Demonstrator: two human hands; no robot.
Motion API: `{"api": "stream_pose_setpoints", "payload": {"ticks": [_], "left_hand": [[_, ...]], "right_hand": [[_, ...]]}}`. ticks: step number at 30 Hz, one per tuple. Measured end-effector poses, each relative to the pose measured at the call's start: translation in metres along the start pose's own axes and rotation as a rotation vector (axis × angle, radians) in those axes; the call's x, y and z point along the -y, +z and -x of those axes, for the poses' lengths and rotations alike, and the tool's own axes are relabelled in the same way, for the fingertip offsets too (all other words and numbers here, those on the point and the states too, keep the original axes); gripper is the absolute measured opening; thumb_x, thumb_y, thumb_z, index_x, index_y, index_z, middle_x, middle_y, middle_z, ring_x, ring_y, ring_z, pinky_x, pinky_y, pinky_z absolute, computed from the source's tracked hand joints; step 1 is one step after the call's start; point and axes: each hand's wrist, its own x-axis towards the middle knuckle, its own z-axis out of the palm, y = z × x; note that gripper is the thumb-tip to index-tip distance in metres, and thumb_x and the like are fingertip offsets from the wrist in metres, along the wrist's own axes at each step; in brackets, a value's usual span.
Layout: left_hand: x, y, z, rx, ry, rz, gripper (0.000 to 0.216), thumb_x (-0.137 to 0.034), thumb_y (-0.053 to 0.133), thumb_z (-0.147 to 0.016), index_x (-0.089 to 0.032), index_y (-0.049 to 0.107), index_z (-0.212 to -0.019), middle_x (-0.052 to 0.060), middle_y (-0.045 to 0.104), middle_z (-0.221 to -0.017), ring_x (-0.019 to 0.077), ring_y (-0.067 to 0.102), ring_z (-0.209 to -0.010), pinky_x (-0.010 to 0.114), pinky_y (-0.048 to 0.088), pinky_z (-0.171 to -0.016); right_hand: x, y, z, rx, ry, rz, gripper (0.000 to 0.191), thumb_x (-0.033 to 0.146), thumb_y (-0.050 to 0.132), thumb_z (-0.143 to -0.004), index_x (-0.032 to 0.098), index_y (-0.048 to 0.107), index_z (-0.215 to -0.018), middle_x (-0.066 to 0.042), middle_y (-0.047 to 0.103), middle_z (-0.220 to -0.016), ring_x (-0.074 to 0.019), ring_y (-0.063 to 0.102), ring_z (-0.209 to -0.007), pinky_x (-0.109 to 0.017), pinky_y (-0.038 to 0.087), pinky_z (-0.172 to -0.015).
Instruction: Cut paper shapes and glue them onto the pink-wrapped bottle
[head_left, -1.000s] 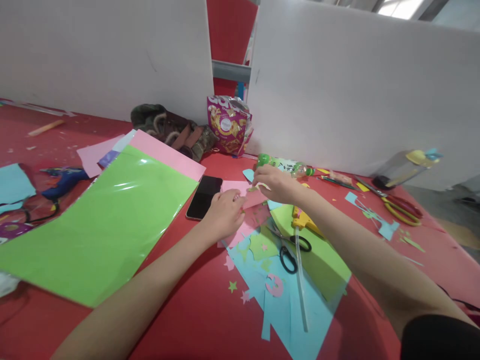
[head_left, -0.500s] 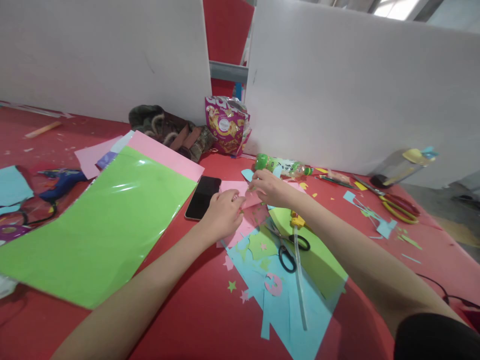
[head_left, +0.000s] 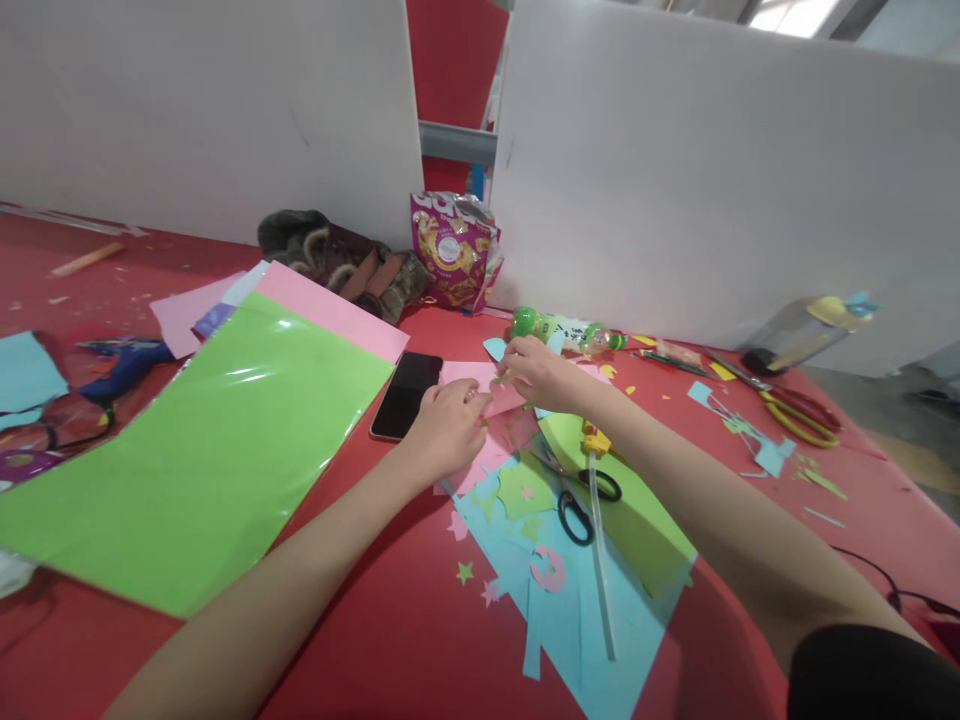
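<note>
A sheet of pink paper (head_left: 507,401) lies between my two hands. The bent fingers of my left hand (head_left: 448,430) press on its left side, beside a black phone (head_left: 409,396). My right hand (head_left: 540,368) is closed in a pinch over the paper's far part; something small, perhaps greenish, is at the fingertips, too hidden to name. Nearer me, black-handled scissors (head_left: 576,518) lie partly open on green paper (head_left: 637,520) and blue paper (head_left: 630,640). A yellow-tipped clear stick (head_left: 602,560) crosses the scissors. Small cut stars, such as a green star (head_left: 464,572), are scattered about.
Large green sheets in plastic (head_left: 217,450) cover the left side, near a blue glue gun (head_left: 127,368). Behind my hands are a bottle with green caps (head_left: 566,331), a purple snack bag (head_left: 454,250) and a camouflage bag (head_left: 337,265). Larger scissors (head_left: 799,415) and a clear tumbler (head_left: 806,335) are right.
My right hand has shifted very slightly at the fingertips, where a greenish speck now shows. My left hand and the things on the table stay as they were.
</note>
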Motion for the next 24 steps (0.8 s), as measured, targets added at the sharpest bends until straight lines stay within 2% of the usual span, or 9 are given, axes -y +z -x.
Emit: {"api": "stream_pose_setpoints", "payload": {"ticks": [10, 15, 24], "left_hand": [[-0.0015, -0.0030, 0.0006, 0.015, 0.006, 0.004, 0.031, -0.021, 0.039, -0.077, -0.016, 0.049, -0.105, 0.012, 0.045, -0.116, 0.0229, 0.041, -0.109, 0.040, 0.032, -0.087], [-0.0017, -0.0036, 0.0005, 0.017, 0.009, 0.001, 0.031, -0.022, 0.039, -0.077, -0.016, 0.048, -0.106, 0.012, 0.045, -0.116, 0.0235, 0.041, -0.108, 0.041, 0.032, -0.087], [-0.0015, -0.0023, -0.0001, 0.013, 0.010, -0.005, 0.031, -0.021, 0.039, -0.076, -0.017, 0.049, -0.106, 0.012, 0.047, -0.115, 0.0222, 0.041, -0.108, 0.040, 0.032, -0.087]], "right_hand": [[0.0013, -0.0031, -0.0006, 0.003, 0.023, 0.008, 0.027, -0.001, 0.041, -0.068, 0.012, 0.056, -0.087, -0.011, 0.047, -0.087, -0.0219, 0.042, -0.084, -0.035, 0.037, -0.074], [0.0002, -0.0001, -0.0016, 0.028, 0.020, 0.007, 0.023, 0.001, 0.043, -0.069, 0.014, 0.057, -0.081, -0.010, 0.046, -0.087, -0.0216, 0.043, -0.083, -0.035, 0.037, -0.074], [0.0009, 0.0000, 0.0002, 0.035, 0.030, -0.001, 0.023, 0.001, 0.043, -0.070, 0.014, 0.057, -0.082, -0.010, 0.046, -0.087, -0.0213, 0.042, -0.084, -0.035, 0.037, -0.073]]}}
